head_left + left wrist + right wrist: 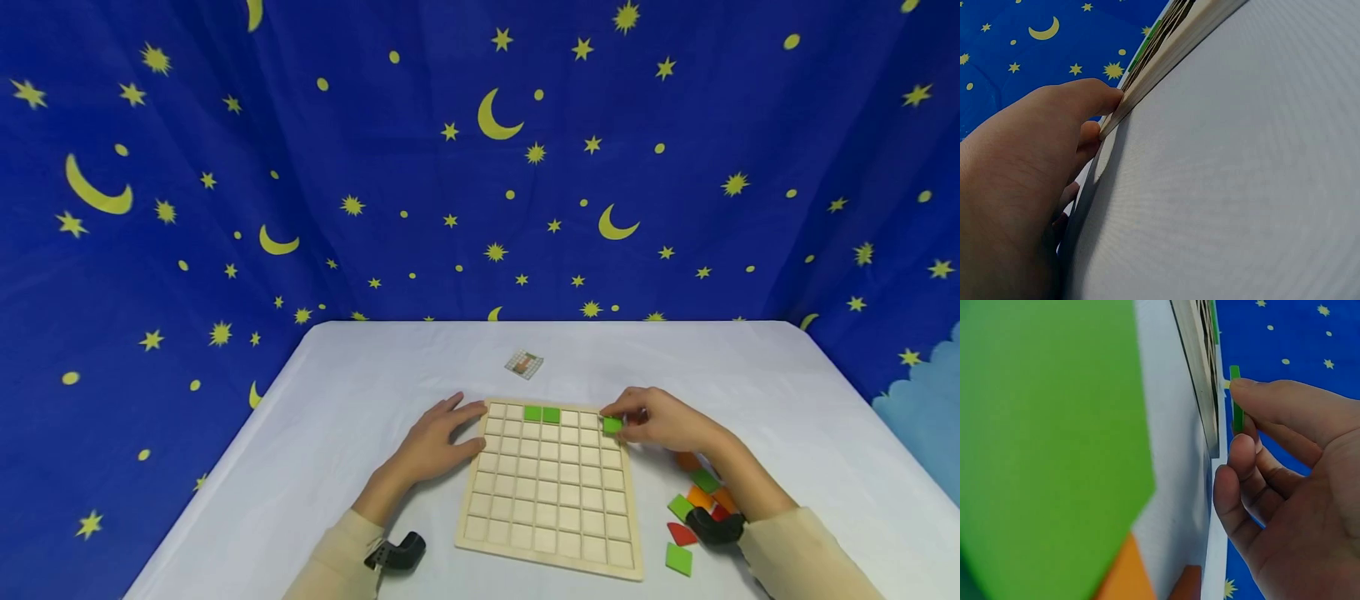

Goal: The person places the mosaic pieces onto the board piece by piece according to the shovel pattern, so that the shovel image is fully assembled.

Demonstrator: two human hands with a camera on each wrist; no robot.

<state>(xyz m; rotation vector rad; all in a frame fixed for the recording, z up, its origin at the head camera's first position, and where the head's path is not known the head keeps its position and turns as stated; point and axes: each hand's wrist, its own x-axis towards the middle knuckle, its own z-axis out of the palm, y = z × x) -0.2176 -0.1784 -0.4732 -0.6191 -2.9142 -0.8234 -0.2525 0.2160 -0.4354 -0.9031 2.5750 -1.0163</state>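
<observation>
A wooden grid board (547,575) lies on the white table, with two green square tiles (542,414) side by side in its far row. At the board's left edge my left hand (433,442) rests with fingers spread, thumb and fingertips touching the rim; the left wrist view shows this hand (1029,150) against the board's side (1166,59). My right hand (663,418) pinches a green square tile (612,426) over the board's far right corner. In the right wrist view that tile (1237,400) is seen edge-on between thumb and fingers, above the board.
Right of the board lie loose green, orange and red tiles, among them a green square (678,559) and a red rounded piece (681,533). Beyond the board is a small pattern card (524,364). A blue star-printed cloth (420,167) hangs behind the table.
</observation>
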